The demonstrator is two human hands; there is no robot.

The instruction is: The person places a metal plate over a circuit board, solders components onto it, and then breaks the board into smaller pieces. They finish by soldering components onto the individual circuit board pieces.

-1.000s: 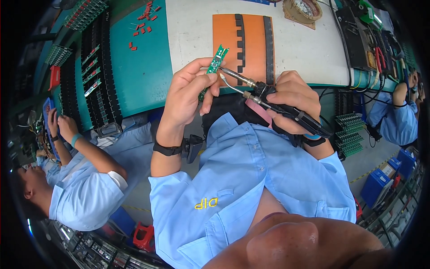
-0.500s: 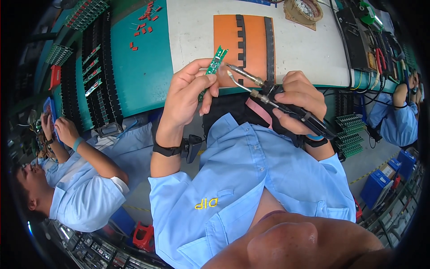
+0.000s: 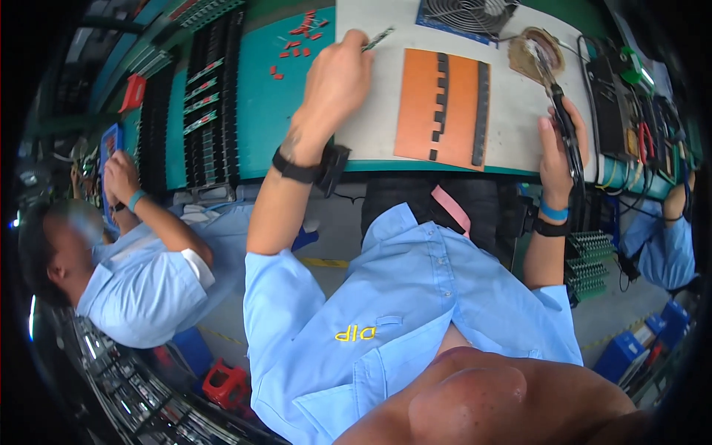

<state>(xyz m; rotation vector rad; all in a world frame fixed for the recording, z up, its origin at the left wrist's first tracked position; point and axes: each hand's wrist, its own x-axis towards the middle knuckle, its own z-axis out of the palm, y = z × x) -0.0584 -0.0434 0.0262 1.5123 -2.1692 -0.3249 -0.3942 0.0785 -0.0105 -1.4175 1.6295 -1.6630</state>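
My left hand (image 3: pixel 337 85) is closed on a narrow green circuit board (image 3: pixel 379 38), held over the white part of the bench with most of the board hidden by the fingers. Within my right hand (image 3: pixel 561 152) is a black soldering iron (image 3: pixel 567 132), its metal end pointing away from me. That end reaches into a round tan dish (image 3: pixel 550 46) at the far right of the bench. Between my hands, an orange sheet (image 3: pixel 417 111) lies flat, carrying two black toothed strips (image 3: pixel 480 111).
Small red components (image 3: pixel 302 31) lie scattered on the green mat (image 3: pixel 267 111). Left of them stands a black rack (image 3: pixel 211 141) with boards. A fan (image 3: pixel 467 15) is at the back, a black box with tools (image 3: pixel 615 104) at right. A co-worker (image 3: pixel 148 282) sits at left.
My left hand has carried the circuit board up and away from the iron, toward the back of the bench. My right hand has swung the soldering iron rightward to the round dish.
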